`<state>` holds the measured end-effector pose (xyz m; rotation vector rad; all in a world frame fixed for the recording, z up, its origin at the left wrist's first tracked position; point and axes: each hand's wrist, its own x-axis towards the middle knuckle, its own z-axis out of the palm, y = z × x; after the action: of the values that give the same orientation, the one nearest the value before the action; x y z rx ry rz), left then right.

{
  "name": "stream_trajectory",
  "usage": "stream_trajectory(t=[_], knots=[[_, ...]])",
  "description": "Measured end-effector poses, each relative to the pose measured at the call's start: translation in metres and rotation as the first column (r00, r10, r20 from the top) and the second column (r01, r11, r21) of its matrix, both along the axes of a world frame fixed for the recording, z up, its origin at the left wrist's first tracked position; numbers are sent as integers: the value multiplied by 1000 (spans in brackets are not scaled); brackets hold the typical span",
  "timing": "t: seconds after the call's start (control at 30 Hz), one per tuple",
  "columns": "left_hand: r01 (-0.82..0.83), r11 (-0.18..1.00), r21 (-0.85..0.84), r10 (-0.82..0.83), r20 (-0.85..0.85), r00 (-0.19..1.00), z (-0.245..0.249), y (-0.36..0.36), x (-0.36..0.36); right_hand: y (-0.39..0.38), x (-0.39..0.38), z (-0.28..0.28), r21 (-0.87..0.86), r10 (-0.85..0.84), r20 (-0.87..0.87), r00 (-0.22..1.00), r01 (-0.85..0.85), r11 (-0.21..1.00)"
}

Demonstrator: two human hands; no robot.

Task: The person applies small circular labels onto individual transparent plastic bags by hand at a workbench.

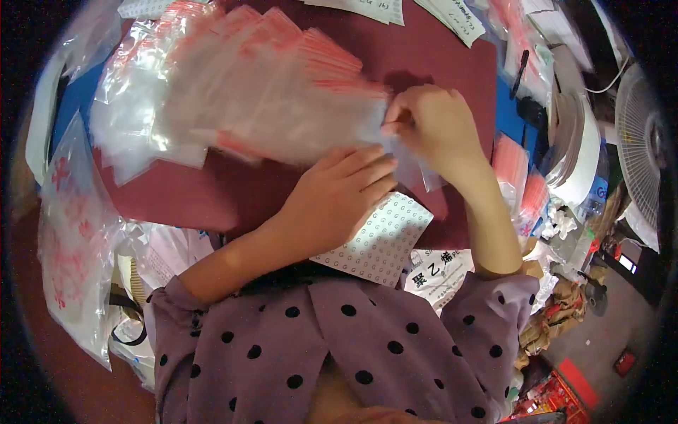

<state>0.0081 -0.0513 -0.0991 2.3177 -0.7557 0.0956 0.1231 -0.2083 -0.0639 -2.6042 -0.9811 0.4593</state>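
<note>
Clear zip-lock plastic bags point(261, 92) with red strips lie overlapped in a wide fan on the dark red tabletop point(183, 194). My right hand point(438, 127) is at the fan's right end, its thumb and fingers pinched on a clear plastic bag point(406, 162), partly hidden by the hand. My left hand point(339, 201) lies with fingers stretched out, fingertips by the lower edge of that bag. Under its palm side sits a white box point(385, 240) printed with small letter Gs, at the table's near edge.
Printed paper slips point(455, 21) lie along the far edge. More bags with red strips point(510, 169) are stacked at the right, near a black pen point(521, 71). A fan point(639, 141) and a water bottle point(599, 194) stand farther right. A large plastic bag point(74, 240) hangs at the left.
</note>
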Motion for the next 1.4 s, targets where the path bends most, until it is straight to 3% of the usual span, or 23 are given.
stream_trajectory(t=[0.07,0.13,0.2,0.23,0.3,0.37,0.43,0.7,0.77,0.8,0.9,0.93,1.0,1.03,1.07,1.1,1.13,1.17,1.2,1.23,1.3,1.37,1.4], knots=[[2,1000,-20,-2,4,1000,12,5,-2,6,2,12,-318,-50,298,953,149,936],[-20,966,-259,-96,-425,900,29,14,-11,-5,2,19,-303,-79,298,951,173,937],[-272,861,-431,23,-501,865,27,11,-18,-14,-12,33,104,-181,-156,971,199,974],[-368,784,-500,17,-574,818,25,9,-19,-15,-27,38,332,-69,-245,967,151,931],[-389,808,-443,87,-563,822,25,8,-16,-10,-53,48,398,82,-272,959,35,917],[-540,592,-598,-123,-730,673,24,6,-16,-11,-69,40,345,32,-235,971,53,937],[-536,616,-577,-105,-734,670,25,3,-19,-13,-77,38,345,-41,-62,997,61,936],[-548,683,-482,-61,-786,615,26,5,-21,-8,-94,25,358,-84,-23,996,87,930],[-621,570,-538,-109,-799,592,22,4,-23,-5,-102,23,329,-93,38,995,76,941],[-622,568,-539,-109,-798,592,21,5,-23,-5,-104,24,268,-8,182,983,-42,963],[-670,513,-537,-171,-828,534,21,9,-22,-5,-107,23,188,69,200,977,-107,976],[-624,588,-515,-110,-815,569,23,10,-20,-6,-103,27,183,76,201,977,-113,977],[-579,653,-488,-53,-792,608,19,13,-19,-12,-88,42,399,82,-313,946,53,915],[-362,830,-425,107,-515,850,11,13,-20,-15,-78,43,462,70,-437,897,157,873],[-181,954,-239,150,-140,979,7,13,-20,-19,-63,42,462,51,-350,935,125,878],[-180,953,-244,148,-144,978,7,11,-16,-17,-48,41,380,-122,-545,830,374,846],[-155,982,-107,154,-15,988,8,4,-11,-19,-27,23,473,-147,-397,906,340,813],[-144,989,34,140,117,983,9,0,-7,-18,-11,11,511,-127,-447,885,369,776],[-127,983,132,118,70,990,0,-3,-10,-14,-1,2,529,-52,-370,928,257,809],[-129,983,127,121,72,990,0,-2,-8,-6,2,-3,536,27,-294,955,141,833],[-101,976,192,84,94,992,-2,-2,-8,10,-3,-1,454,-18,-386,922,207,867],[-98,983,153,85,87,993,-3,1,-8,16,-1,-3,225,-101,-12,995,101,969],[-101,988,117,92,86,992,-3,2,-8,17,0,0,220,-95,-10,995,95,971]])
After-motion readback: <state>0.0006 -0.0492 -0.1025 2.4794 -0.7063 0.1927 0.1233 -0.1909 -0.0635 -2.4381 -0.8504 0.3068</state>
